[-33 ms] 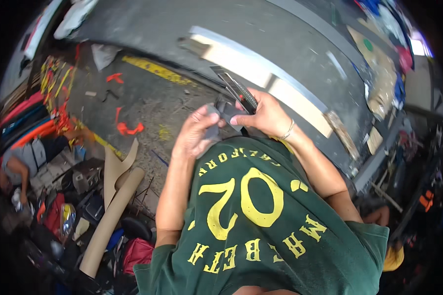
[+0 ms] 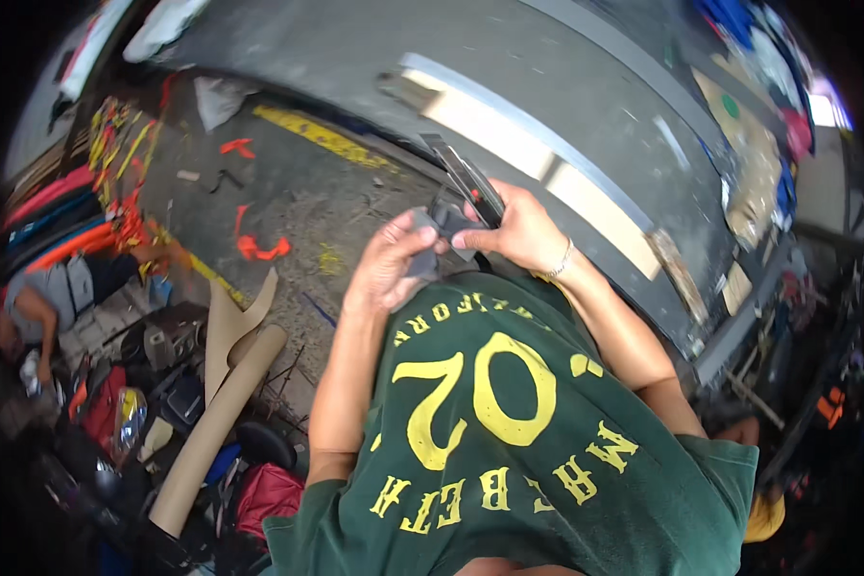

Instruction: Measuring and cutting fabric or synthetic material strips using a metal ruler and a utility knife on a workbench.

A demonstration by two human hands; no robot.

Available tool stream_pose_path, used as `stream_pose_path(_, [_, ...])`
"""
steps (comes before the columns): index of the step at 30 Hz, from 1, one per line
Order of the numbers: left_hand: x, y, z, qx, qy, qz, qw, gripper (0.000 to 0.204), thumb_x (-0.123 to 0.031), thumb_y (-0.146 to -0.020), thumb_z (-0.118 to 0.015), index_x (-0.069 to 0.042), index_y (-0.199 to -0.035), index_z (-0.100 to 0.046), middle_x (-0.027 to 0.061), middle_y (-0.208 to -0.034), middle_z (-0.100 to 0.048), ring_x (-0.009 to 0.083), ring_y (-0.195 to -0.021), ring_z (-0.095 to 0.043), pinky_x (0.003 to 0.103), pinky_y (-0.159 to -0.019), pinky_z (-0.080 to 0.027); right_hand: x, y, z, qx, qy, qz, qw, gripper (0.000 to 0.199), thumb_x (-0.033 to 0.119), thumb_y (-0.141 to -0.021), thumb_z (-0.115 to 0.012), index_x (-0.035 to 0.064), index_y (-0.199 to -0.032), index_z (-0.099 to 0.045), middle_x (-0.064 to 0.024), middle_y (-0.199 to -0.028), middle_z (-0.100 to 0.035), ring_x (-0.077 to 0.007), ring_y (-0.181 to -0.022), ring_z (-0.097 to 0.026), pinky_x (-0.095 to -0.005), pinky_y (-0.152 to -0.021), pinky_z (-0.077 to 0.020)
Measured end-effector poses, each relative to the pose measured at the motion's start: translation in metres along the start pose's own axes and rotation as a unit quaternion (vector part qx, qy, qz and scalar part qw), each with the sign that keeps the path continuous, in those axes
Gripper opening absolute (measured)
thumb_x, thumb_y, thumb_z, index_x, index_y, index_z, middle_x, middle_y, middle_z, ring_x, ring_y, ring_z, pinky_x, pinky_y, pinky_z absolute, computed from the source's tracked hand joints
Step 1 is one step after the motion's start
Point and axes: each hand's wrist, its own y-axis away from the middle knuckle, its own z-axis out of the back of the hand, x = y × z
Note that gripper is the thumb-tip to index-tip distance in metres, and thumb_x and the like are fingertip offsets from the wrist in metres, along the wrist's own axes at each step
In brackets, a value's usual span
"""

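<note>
Both my hands are held close together in front of my green shirt. My right hand [image 2: 528, 228] is closed round a cutter knife [image 2: 472, 182] with a dark handle, its long metal blade pointing up and to the left. My left hand [image 2: 386, 257] pinches a small piece of thin grey material [image 2: 420, 252] between thumb and fingers. A darker grey part [image 2: 447, 215] of the material spans the gap to my right thumb. Whether the blade touches the material cannot be made out.
Past my hands, a long pale board [image 2: 490, 127] lies on the large grey surface [image 2: 307, 48], near a worn wood strip [image 2: 679, 276]. At left are a brown rolled sheet [image 2: 216, 432], orange ribbon scraps [image 2: 250, 245], piled bags and another person [image 2: 43, 317].
The view has shifted slightly, so the surroundings sit a little further right. My hands keep nearly the same pose, with the cutter knife and grey material still held.
</note>
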Motion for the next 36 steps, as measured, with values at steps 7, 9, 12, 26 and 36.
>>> stream_pose_path(7, [0.015,0.013,0.034,-0.103,-0.043,-0.079,0.991,0.030,-0.004,-0.095,-0.072,-0.001,-0.124,-0.064,0.0111,-0.113,-0.074,0.0203,-0.098,-0.073,0.036,-0.086,-0.062,-0.025,-0.040,-0.038,0.129,-0.114,-0.033,0.984,0.033,0.007,-0.076,-0.091,0.0065,-0.090,-0.061,0.0035,-0.078,-0.062,-0.0063,-0.066,-0.059,-0.0245,-0.060,-0.0511])
stream_pose_path(9, [0.015,0.019,0.042,-0.119,-0.054,-0.109,0.985,0.030,-0.004,-0.095,-0.073,-0.001,-0.123,-0.063,0.0112,-0.113,-0.074,0.0196,-0.097,-0.073,0.035,-0.086,-0.061,-0.019,-0.050,-0.047,0.157,-0.081,-0.029,0.984,0.034,0.007,-0.075,-0.092,0.0057,-0.091,-0.062,0.0039,-0.080,-0.062,-0.0053,-0.071,-0.058,-0.0248,-0.065,-0.0511])
stream_pose_path(12, [0.001,0.024,0.062,-0.087,-0.065,-0.117,0.987,0.028,-0.002,-0.095,-0.073,-0.003,-0.120,-0.062,0.0106,-0.112,-0.074,0.0179,-0.098,-0.072,0.033,-0.087,-0.061,-0.014,-0.070,-0.061,0.189,0.021,0.023,0.981,0.034,0.008,-0.073,-0.092,0.0060,-0.090,-0.062,0.0052,-0.080,-0.062,-0.0065,-0.079,-0.055,-0.0270,-0.075,-0.0495])
stream_pose_path(26, [-0.222,0.043,0.209,-0.243,0.044,-0.163,0.955,0.025,-0.007,-0.097,-0.068,-0.008,-0.121,-0.062,0.0037,-0.108,-0.070,0.0104,-0.092,-0.068,0.023,-0.072,-0.057,0.100,-0.293,-0.205,0.310,0.039,0.110,0.944,0.031,0.021,-0.080,-0.087,0.0054,-0.093,-0.063,-0.0059,-0.077,-0.068,-0.0155,-0.075,-0.067,-0.0321,-0.075,-0.0541])
stream_pose_path(36, [-0.490,-0.055,0.275,-0.184,0.039,-0.150,0.970,0.016,-0.005,-0.094,-0.072,-0.006,-0.108,-0.065,0.0044,-0.096,-0.071,0.0125,-0.075,-0.069,0.019,-0.062,-0.058,0.142,-0.383,-0.208,0.103,-0.203,0.006,0.974,0.036,0.021,-0.085,-0.088,0.0036,-0.097,-0.060,0.0004,-0.083,-0.065,-0.0084,-0.071,-0.066,-0.0267,-0.064,-0.0550])
